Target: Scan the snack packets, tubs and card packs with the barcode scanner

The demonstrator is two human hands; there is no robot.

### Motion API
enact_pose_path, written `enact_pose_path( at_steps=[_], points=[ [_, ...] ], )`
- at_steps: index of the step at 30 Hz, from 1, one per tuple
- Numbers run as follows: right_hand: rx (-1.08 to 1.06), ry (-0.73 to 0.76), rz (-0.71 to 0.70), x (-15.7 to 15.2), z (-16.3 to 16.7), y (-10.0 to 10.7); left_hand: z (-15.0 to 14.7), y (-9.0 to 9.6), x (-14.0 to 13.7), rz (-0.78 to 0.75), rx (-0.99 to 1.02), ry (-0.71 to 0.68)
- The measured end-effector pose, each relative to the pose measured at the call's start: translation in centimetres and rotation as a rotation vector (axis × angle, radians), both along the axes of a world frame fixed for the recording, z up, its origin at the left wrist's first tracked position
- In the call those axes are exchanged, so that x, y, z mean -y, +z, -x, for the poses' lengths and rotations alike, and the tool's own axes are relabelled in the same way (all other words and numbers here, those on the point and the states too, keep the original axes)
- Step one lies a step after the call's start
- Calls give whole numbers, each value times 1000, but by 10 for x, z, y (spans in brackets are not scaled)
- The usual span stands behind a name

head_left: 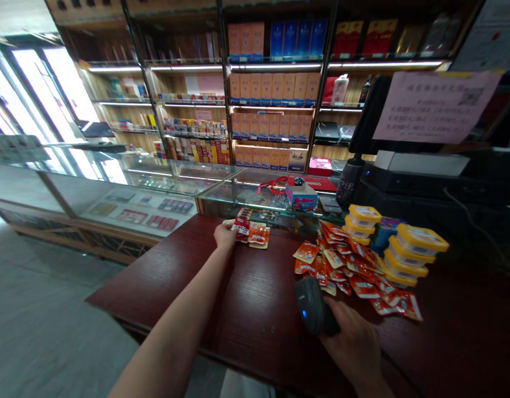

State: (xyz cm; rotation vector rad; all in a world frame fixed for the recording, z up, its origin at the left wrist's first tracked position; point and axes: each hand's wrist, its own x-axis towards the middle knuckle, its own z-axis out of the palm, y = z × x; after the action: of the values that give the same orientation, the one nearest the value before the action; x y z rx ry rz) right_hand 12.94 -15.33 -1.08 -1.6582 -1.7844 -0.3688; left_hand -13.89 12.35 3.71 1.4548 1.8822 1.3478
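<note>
Near the counter's far edge, the left hand grips a few red-and-orange snack packets — set apart from the loose pile of packets toward the right side. The right hand clasps a dark barcode scanner, its head aimed across the counter at the packets. Yellow-lidded tubs stand stacked behind the pile.
</note>
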Motion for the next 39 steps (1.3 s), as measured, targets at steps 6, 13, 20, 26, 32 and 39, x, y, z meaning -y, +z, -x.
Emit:
enact_pose_path(
  at_steps=[6,13,20,26,32,39],
  points=[
    [3,-10,30,0,-1,-2,9,7,3,-9,-477,-101],
    [6,-31,24,0,0,1,-18,7,22,-182,-587,-137],
    [15,-6,-31,2,0,1,-99,-13,56,-192,-524,-492],
    [5,-6,-39,3,-1,1,-156,-15,78,-39,-600,-563],
    [-14,-17,-29,3,-2,2,-181,-18,76,171,-631,-454],
    [-20,-7,-29,2,-3,2,-189,-25,60,162,-314,-441]
  ],
)
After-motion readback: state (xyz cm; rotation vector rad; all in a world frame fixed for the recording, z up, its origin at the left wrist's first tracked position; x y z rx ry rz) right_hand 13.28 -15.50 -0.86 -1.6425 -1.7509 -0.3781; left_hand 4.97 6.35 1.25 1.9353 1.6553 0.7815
